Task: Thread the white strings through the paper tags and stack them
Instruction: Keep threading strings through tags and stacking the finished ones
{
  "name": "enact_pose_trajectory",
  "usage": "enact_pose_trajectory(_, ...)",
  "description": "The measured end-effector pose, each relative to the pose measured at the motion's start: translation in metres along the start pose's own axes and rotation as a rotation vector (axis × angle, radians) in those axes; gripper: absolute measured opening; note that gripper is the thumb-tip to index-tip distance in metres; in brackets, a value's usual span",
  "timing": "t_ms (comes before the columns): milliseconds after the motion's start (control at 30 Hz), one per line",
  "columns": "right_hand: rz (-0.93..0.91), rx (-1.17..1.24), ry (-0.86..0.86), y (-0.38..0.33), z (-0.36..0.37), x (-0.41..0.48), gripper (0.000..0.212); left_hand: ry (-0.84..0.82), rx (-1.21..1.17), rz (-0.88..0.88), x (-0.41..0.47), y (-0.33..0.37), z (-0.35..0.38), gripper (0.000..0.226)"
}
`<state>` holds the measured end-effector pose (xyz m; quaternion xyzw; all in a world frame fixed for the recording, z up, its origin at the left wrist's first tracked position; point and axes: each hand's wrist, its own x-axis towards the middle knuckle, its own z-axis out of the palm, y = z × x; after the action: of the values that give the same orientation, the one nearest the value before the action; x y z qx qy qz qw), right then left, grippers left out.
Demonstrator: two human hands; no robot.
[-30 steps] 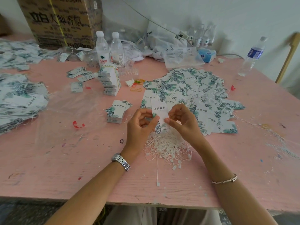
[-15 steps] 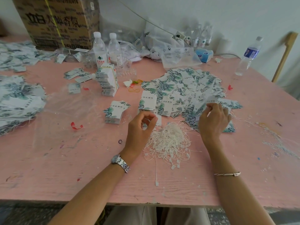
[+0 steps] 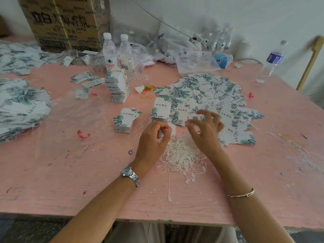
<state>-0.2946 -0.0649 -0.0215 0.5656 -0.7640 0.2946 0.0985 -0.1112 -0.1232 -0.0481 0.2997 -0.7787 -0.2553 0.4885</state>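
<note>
Rectangular leaf-printed paper tags [image 3: 161,109] stacked flat, long axis pointing away, beside tangled white strings [image 3: 178,156]. Fingers of left hand [image 3: 152,139] curled, hold unclear; of right hand [image 3: 206,130] spread, blurred.

just bare arms [image 3: 98,204], a silver link watch [image 3: 130,174] with a pale blue face on my left wrist, thin silver bangle [image 3: 241,194] on my right

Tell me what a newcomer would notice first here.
A wide spread of leaf-printed paper tags covers the pink table right of centre. In front of it lies a tangle of white strings, with both hands above it: the left hand with curled fingers, the right hand with fingers spread.
</note>
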Motion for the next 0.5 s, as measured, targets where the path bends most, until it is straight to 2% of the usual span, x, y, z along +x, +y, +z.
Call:
enact_pose_trajectory(67, -0.093, -0.007, -0.087, -0.01, 0.008, -0.005, 0.02, -0.001, 0.013, 0.007, 0.0, 0.001, 0.0, 0.004)
enact_pose_trajectory(167, -0.089, -0.032, -0.198, -0.016, 0.017, -0.009, 0.021, -0.002, 0.037, 0.01, 0.001, 0.001, 0.0, 0.006)
enact_pose_trajectory(233, -0.081, -0.011, -0.21, -0.015, 0.02, -0.01, 0.019, -0.006, 0.043, 0.01, 0.001, 0.002, 0.0, 0.007)
enact_pose_trajectory(367, -0.065, 0.125, -0.105, -0.017, 0.018, -0.011, 0.014, -0.016, 0.055, 0.011, 0.001, 0.001, 0.0, 0.006)
enact_pose_trajectory(500, -0.116, 0.227, 0.039, -0.021, 0.013, -0.011, 0.011, -0.057, 0.054, -0.004, 0.002, 0.0, 0.0, 0.017)
